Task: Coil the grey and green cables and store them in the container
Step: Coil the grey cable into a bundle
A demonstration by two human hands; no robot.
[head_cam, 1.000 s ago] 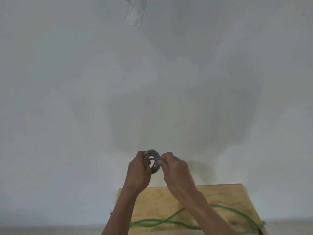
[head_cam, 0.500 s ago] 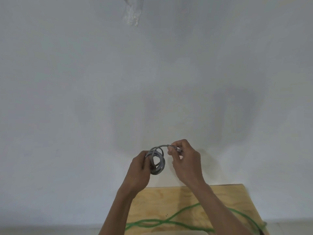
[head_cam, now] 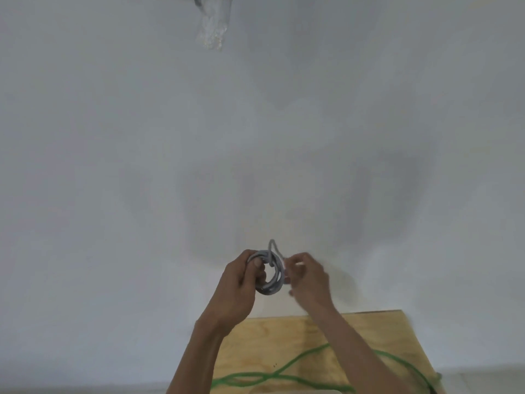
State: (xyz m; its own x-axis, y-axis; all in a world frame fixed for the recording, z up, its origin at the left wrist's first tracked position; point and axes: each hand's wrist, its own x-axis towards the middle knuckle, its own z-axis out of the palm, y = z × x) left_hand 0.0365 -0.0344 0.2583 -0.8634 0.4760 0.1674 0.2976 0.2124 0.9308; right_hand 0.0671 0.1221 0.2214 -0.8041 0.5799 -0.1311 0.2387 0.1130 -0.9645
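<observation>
The grey cable (head_cam: pixel 272 280) is wound into a small coil held up in front of the white wall. My left hand (head_cam: pixel 241 285) grips the coil's left side, thumb on top. My right hand (head_cam: pixel 306 280) pinches the cable's free end just right of the coil; a short loop of it arches above the coil. The green cable (head_cam: pixel 284 372) lies loose in long curves on the wooden table (head_cam: pixel 369 331) below my forearms. A pale rim at the bottom edge, possibly the container (head_cam: pixel 312 392), is barely in view.
A plain white wall (head_cam: pixel 142 166) fills most of the view. A clear plastic bag (head_cam: pixel 213 27) hangs from a hook at the top. The table's far edge meets the wall; its right edge slants off at the lower right.
My right hand drew the grey cable's free end out to the right, then brought it back toward the coil, leaving a small loop above it. The left hand kept holding the coil.
</observation>
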